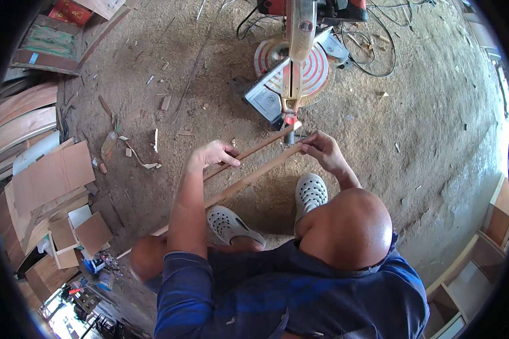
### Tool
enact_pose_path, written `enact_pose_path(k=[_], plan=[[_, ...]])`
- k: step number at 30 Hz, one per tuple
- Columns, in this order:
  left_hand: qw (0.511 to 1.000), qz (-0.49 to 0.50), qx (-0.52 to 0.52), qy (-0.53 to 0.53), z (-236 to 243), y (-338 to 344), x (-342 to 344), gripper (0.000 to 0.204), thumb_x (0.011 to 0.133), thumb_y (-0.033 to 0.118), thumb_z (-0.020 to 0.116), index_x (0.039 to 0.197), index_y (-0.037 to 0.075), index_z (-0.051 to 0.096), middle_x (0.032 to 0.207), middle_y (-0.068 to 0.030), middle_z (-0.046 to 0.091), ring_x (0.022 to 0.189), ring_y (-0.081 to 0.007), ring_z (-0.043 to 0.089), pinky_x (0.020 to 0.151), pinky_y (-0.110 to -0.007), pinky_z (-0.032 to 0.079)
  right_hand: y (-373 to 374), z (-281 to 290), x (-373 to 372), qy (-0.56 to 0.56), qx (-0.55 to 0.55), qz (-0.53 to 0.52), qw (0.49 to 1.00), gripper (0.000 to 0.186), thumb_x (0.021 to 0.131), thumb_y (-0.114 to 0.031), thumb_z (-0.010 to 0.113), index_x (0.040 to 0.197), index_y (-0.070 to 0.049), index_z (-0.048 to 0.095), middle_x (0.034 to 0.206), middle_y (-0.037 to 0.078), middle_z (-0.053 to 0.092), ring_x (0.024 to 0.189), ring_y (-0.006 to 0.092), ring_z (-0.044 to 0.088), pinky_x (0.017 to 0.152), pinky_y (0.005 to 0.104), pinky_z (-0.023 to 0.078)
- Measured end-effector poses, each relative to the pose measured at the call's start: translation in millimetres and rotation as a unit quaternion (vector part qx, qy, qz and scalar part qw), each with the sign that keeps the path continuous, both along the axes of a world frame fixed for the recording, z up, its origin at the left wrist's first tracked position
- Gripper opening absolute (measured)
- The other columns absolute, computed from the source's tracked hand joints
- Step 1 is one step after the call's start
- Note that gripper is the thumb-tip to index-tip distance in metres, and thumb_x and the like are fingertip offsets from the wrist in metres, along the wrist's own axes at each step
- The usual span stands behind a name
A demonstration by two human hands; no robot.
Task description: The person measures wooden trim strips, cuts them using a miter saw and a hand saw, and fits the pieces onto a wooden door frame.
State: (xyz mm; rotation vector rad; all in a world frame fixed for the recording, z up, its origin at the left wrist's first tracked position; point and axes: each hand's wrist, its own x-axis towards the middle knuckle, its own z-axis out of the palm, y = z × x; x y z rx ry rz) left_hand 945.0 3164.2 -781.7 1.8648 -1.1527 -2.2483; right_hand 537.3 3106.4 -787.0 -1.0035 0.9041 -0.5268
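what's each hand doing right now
Left hand: closed around a thin wooden strip.
Right hand: fingers pinched on the end of a second wooden strip, near the miter saw.

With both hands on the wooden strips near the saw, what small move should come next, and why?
Probably slide the two wooden strips forward onto the miter saw base. The left hand grips them mid-length, the right hand pinches their far ends just short of the saw's front, so the ends are not yet under the blade.
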Motion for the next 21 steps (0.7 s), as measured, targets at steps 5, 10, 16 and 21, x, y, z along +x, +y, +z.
enact_pose_path(k=[5, 10, 16, 21], plan=[[0.982, 0.055, 0.106, 0.144, 19, -7, -23, 0.044, 0.094, 0.028, 0.087, 0.126, 0.001, 0.075, 0.115, -0.0075, 0.081, 0.094, -0.0140, 0.074, 0.089, -0.033, 0.056, 1, 17, 7, -0.083, -0.031, -0.032, 0.996, 0.021, 0.101, 0.003, 0.074, 0.117, -0.001, 0.061, 0.125, 0.013, 0.072, 0.117, 0.0190, 0.072, 0.101, 0.0348, 0.059], [0.987, -0.035, 0.120, 0.097, 2, 1, -28, 0.052, 0.089, 0.035, 0.092, 0.129, 0.008, 0.074, 0.103, 0.0022, 0.076, 0.091, -0.0107, 0.069, 0.080, -0.032, 0.056, 5, 12, 9, -0.067, -0.064, -0.070, 0.993, 0.023, 0.099, 0.004, 0.075, 0.117, -0.002, 0.060, 0.123, 0.012, 0.072, 0.116, 0.0192, 0.072, 0.101, 0.0342, 0.060], [0.990, -0.050, 0.100, 0.084, -19, 13, -30, 0.052, 0.088, 0.032, 0.093, 0.131, 0.008, 0.074, 0.110, 0.0006, 0.076, 0.094, -0.0106, 0.069, 0.080, -0.030, 0.057, 3, 14, 1, 0.020, -0.059, -0.128, 0.990, 0.035, 0.100, 0.003, 0.074, 0.133, 0.002, 0.062, 0.118, 0.013, 0.075, 0.108, 0.0198, 0.075, 0.094, 0.0332, 0.062], [0.993, -0.012, 0.075, 0.089, -26, 16, -48, 0.054, 0.084, 0.033, 0.096, 0.128, 0.008, 0.078, 0.110, 0.0004, 0.077, 0.097, -0.0106, 0.069, 0.080, -0.030, 0.056, -4, 10, -12, 0.073, -0.061, -0.120, 0.988, 0.039, 0.102, -0.004, 0.074, 0.140, 0.004, 0.067, 0.124, 0.014, 0.076, 0.110, 0.0194, 0.074, 0.096, 0.0323, 0.060]])
